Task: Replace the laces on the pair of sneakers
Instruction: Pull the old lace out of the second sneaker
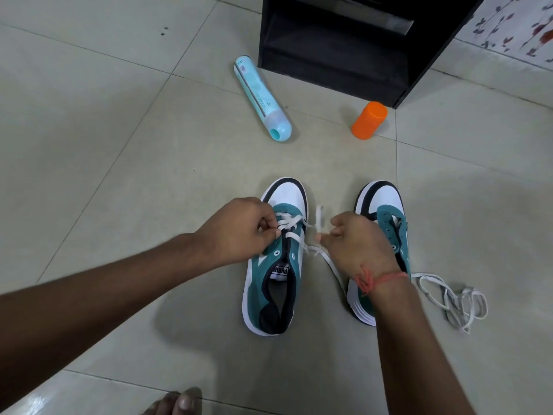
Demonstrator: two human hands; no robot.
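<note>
The flat white lace (291, 235) crosses the lower eyelets of the teal, white and black sneaker (276, 259) that lies on the floor between the two hands, its long axis running from the heel near the person to the toe pointing away. The upper eyelets, on the heel side of the left fingers (270, 227), stand empty, so the lacing looks about half done on this shoe. The left hand (239, 232) rests curled over the shoe's left eyelet row, its fingers pinching the lace end there. The other end runs out sideways across the gap to the right hand (357, 244), whose thumb and fingers are closed on it just beside the shoe's right edge, with the stiff tip (319, 215) standing up beyond them. By my judgement the next threading turns on bringing that tip back leftward and toward the heel, to the next free eyelet. The second matching sneaker (384, 235) lies just behind the right hand, parallel, its eyelets bare. A loose tangled white lace (457, 304) lies on the tiled floor (119, 160) further right. Well beyond the fingers lie a pale blue tube-shaped bottle (263, 100), an orange plastic container (369, 119) and a black cabinet (344, 55).
</note>
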